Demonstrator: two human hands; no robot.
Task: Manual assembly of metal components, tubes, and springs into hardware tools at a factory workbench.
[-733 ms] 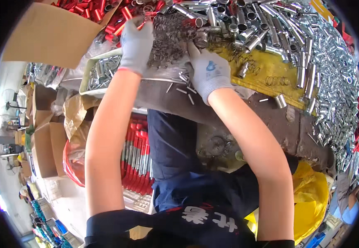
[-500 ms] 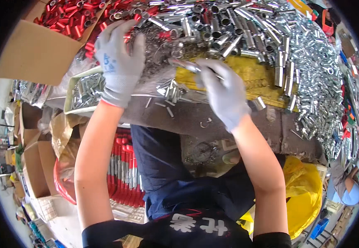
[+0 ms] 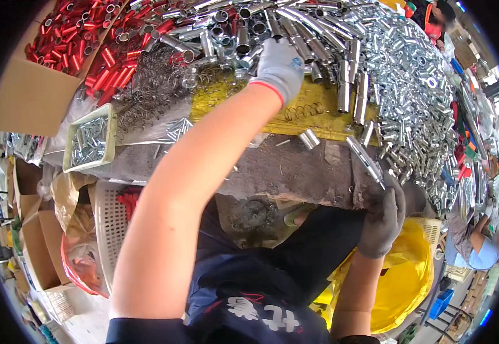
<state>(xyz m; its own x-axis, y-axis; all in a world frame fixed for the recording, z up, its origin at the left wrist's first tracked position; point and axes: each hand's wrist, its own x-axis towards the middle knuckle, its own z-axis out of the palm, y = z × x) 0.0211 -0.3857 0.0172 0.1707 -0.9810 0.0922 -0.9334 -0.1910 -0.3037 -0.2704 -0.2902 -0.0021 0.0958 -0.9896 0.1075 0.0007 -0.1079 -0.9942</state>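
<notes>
My left hand (image 3: 281, 64), in a light grey glove, reaches across the table into a heap of silver metal tubes (image 3: 318, 34). Its fingers are buried among the tubes, so I cannot see what they hold. My right hand (image 3: 382, 215), in a dark grey glove, hangs at the table's near edge, closed round the lower end of a slim silver rod (image 3: 366, 160) that points up and to the left. A short silver sleeve (image 3: 309, 138) lies loose just left of that rod.
Red tubes (image 3: 71, 40) fill a cardboard box at the far left, beside a tangle of wire springs (image 3: 152, 86). A pale tray (image 3: 109, 133) holds small pins. A yellow sheet (image 3: 312, 109) lies under the parts. Below are a white basket (image 3: 109, 223) and a yellow bag (image 3: 404, 275). Another person (image 3: 479, 241) sits at the right.
My left hand moved right from the springs into the silver tube heap. My right hand dropped from the yellow sheet to the table's near right edge, now gripping a silver rod.
</notes>
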